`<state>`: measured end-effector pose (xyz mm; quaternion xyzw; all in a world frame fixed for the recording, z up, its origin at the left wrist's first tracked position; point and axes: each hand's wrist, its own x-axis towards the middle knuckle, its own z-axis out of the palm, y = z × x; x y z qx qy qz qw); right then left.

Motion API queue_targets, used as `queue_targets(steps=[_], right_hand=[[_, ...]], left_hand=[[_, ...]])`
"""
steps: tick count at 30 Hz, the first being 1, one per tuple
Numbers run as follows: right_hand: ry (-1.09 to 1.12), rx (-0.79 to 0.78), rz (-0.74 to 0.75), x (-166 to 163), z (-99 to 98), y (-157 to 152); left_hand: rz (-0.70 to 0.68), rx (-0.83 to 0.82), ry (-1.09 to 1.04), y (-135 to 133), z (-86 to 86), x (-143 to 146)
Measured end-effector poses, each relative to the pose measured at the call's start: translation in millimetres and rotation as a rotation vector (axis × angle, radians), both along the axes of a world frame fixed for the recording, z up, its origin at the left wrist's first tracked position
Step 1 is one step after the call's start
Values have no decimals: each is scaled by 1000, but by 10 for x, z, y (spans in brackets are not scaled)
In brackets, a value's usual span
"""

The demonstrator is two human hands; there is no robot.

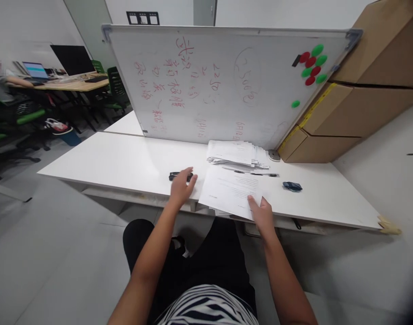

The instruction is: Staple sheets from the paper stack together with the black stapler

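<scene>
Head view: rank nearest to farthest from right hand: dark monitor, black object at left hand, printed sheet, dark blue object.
1. Printed sheet: in right hand.
2. Dark blue object: right of it.
3. Black object: at left hand.
4. Dark monitor: left background.

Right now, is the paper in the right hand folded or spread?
Spread: the paper extends as a flat sheet from the right hand, its printed face showing and no crease visible.
</scene>
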<state>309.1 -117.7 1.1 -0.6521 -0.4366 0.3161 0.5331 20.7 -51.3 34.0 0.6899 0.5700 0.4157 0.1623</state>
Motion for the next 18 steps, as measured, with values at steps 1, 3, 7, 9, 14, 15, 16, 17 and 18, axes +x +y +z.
queue_targets(steps=[1, 3, 7, 9, 14, 15, 16, 17, 18], right_hand=[[40, -19, 7, -3, -22, 50], [82, -39, 54, -34, -67, 173], [150, -54, 161, -159, -120, 410], [210, -78, 194, -228, -116, 491], [277, -111, 213, -379, -96, 603], [280, -116, 223, -400, -103, 615], [284, -120, 240, -415, -113, 625], [290, -122, 259, -426, -127, 632], [296, -121, 276, -432, -142, 637]], left_hand=[[64, 45, 133, 107, -30, -131], [129, 33, 327, 309, -131, -370], [148, -92, 467, 538, -368, -631], [158, -83, 473, 570, -441, -668], [147, -89, 387, 595, -514, -727], [154, -88, 356, 600, -525, -743], [159, -83, 325, 604, -536, -758], [158, -76, 298, 606, -546, -771], [154, -72, 276, 607, -556, -783]])
